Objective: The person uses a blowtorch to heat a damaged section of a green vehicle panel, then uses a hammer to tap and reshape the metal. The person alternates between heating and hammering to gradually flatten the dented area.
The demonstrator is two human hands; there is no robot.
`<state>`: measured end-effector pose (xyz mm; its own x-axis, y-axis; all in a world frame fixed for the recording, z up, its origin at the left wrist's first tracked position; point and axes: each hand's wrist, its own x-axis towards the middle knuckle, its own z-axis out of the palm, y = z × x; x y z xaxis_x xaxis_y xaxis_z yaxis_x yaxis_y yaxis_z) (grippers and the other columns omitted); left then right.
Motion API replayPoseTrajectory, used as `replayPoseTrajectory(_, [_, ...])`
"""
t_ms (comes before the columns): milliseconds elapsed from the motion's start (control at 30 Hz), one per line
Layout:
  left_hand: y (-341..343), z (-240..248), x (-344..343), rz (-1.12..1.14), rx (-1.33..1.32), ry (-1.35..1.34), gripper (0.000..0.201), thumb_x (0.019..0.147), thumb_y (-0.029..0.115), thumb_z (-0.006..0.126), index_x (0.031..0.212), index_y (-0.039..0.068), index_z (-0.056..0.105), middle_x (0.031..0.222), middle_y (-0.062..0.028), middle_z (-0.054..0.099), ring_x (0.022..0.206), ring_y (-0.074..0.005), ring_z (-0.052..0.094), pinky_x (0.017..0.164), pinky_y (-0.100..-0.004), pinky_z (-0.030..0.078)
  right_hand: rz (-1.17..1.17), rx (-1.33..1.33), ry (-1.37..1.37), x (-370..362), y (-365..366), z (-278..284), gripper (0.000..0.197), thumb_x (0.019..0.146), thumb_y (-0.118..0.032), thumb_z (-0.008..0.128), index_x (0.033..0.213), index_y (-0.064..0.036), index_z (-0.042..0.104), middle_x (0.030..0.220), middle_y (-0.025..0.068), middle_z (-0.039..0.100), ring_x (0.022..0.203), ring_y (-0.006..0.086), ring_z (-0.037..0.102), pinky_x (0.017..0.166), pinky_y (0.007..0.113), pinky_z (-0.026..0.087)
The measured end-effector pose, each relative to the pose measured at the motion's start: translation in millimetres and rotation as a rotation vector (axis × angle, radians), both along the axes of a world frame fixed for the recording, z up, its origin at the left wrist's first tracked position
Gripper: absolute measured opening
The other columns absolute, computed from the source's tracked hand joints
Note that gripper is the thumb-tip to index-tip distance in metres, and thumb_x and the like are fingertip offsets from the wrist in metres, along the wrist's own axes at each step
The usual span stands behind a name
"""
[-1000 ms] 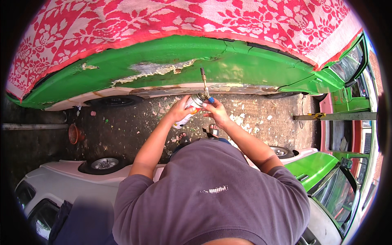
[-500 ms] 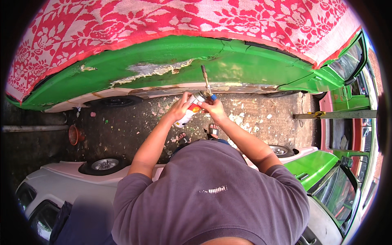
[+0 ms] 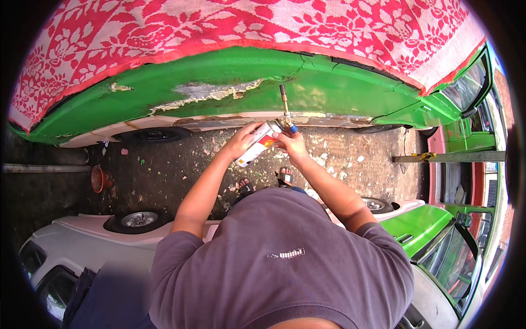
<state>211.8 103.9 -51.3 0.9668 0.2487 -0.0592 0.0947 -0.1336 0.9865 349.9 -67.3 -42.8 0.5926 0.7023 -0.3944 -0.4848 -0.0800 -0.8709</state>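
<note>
You have open air left of your left hand and right of your right hand, above the flake-strewn floor. Ahead, past the torch nozzle, the green car panel blocks your hands; your torso closes the way behind them.

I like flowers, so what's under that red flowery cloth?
Under the cloth, a green car body peeks out along its lower edge. Everything higher is covered, so it can't be seen.

A cloth lies on the car beyond the canister.
</note>
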Motion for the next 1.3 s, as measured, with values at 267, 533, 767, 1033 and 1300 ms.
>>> replayPoseTrajectory(267, [11, 2, -31, -0.011, -0.210, 0.140, 0.060, 0.086, 0.011, 0.057, 0.144, 0.006, 0.043, 0.136, -0.0094, 0.054, 0.113, -0.0182, 0.057, 0.099, -0.0344, 0.046, -0.022, 0.015, 0.062, -3, -2, -5, 0.034, 0.083, -0.012, 0.075, 0.110, -0.0001, 0.058, 0.096, 0.0058, 0.067, 0.078, 0.0118, 0.066, 0.062, 0.022, 0.057])
replayPoseTrajectory(533, [15, 6, -58, -0.039, -0.164, 0.154, 0.073, 0.081, 0.029, 0.078, 0.143, 0.006, 0.048, 0.137, -0.0067, 0.055, 0.106, -0.0176, 0.058, 0.095, -0.0351, 0.048, -0.072, 0.082, 0.031, -19, 2, -11, 0.041, 0.083, -0.013, 0.075, 0.116, 0.0028, 0.055, 0.107, 0.0089, 0.064, 0.087, 0.0142, 0.066, 0.064, 0.024, 0.059])
replayPoseTrajectory(767, [13, 9, -50, -0.056, -0.189, 0.114, 0.072, 0.084, 0.028, 0.076, 0.145, 0.006, 0.045, 0.139, -0.0062, 0.054, 0.107, -0.0166, 0.058, 0.094, -0.0353, 0.048, -0.071, 0.019, -0.050, -23, 6, 9, 0.054, 0.083, -0.020, 0.076, 0.125, 0.0050, 0.052, 0.113, 0.0112, 0.063, 0.094, 0.0159, 0.066, 0.061, 0.025, 0.059])
replayPoseTrajectory(1033, [32, -19, -56, 0.052, -0.226, 0.173, 0.047, 0.103, 0.037, 0.044, 0.142, 0.011, 0.049, 0.130, -0.0059, 0.060, 0.110, -0.0165, 0.059, 0.089, -0.0326, 0.049, -0.064, -0.060, -0.163, -16, 2, 3, 0.058, 0.083, -0.025, 0.076, 0.125, 0.0068, 0.052, 0.109, 0.0125, 0.065, 0.092, 0.0164, 0.067, 0.062, 0.027, 0.059])
replayPoseTrajectory(1300, [74, -26, -85, 0.505, -0.228, 0.168, 0.044, 0.105, 0.040, 0.038, 0.130, 0.011, 0.058, 0.118, -0.0056, 0.066, 0.103, -0.0142, 0.061, 0.083, -0.0303, 0.048, -0.128, -0.086, -0.471, 4, -11, -24, 0.063, 0.079, -0.025, 0.078, 0.126, 0.0071, 0.051, 0.108, 0.0145, 0.066, 0.096, 0.0187, 0.065, 0.085, 0.031, 0.051])
